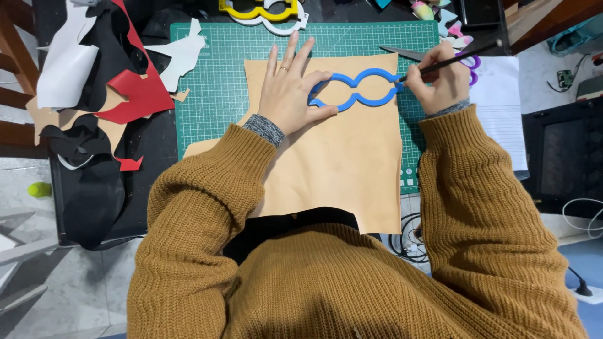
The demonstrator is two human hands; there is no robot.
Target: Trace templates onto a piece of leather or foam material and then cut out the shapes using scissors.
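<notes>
1. The blue template (355, 91) is a flat open frame of blue plastic. Its outline runs in rounded lobes pinched at narrow waists, and the tan sheet shows through its hollow middle.
2. The template lies flat on the upper part of the tan sheet (333, 169), close to that sheet's top edge, with its long axis running left to right.
3. The tan sheet is a large, matte, leather-like piece with an uneven lower edge. It lies on the green cutting mat (220, 69), which carries a printed grid and rests on the dark worktop (157, 163).
4. The left hand (290, 91) lies palm down on the left end of the template. Its fingers are spread and extended, not closed round anything; the thumb lies along the lower edge of the frame. A ring shows on one finger.
5. The right hand (443, 85) is closed round a thin black pen (452, 61), held at a slant. The tip touches the right end of the template, at its outer edge.
6. Scissors (433, 58) with purple handles lie on the mat just behind the right hand, partly hidden by it.
7. Scraps (135, 94) of red, white, black and tan material are piled at the left of the mat.
8. A yellow template (257, 9) and a white one lie at the top edge of the mat.
9. White paper (502, 107) lies to the right of the mat, beyond the right hand.
</notes>
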